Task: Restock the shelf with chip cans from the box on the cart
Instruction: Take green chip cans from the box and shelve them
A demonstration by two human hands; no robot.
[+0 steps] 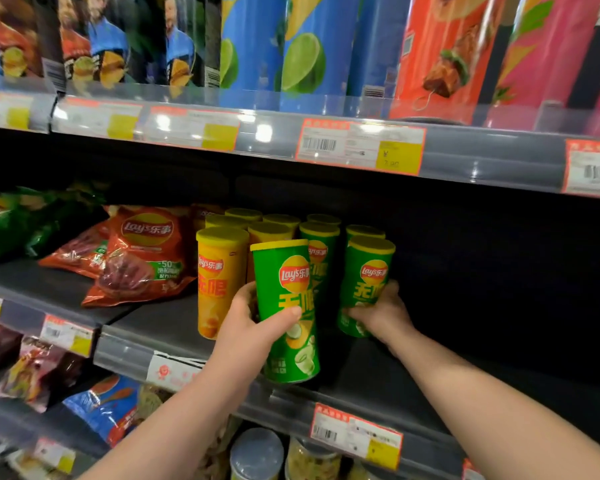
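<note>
Chip cans [321, 252] stand clustered on the dark middle shelf [471, 368], left of its bare right half. Ten lids can be counted: four cans are plainly green, two plainly yellow, and the colour of the rear four cannot be told. Two red chip bags [142, 261] lie to their left. The left hand [246, 327] grips a green can [286, 306] around its middle, tilted, its base over the shelf's front lip. The right hand [378, 313] is wrapped around the lower part of another green can [368, 282], upright at the cluster's right end. One price tag [357, 436] hangs below.
</note>
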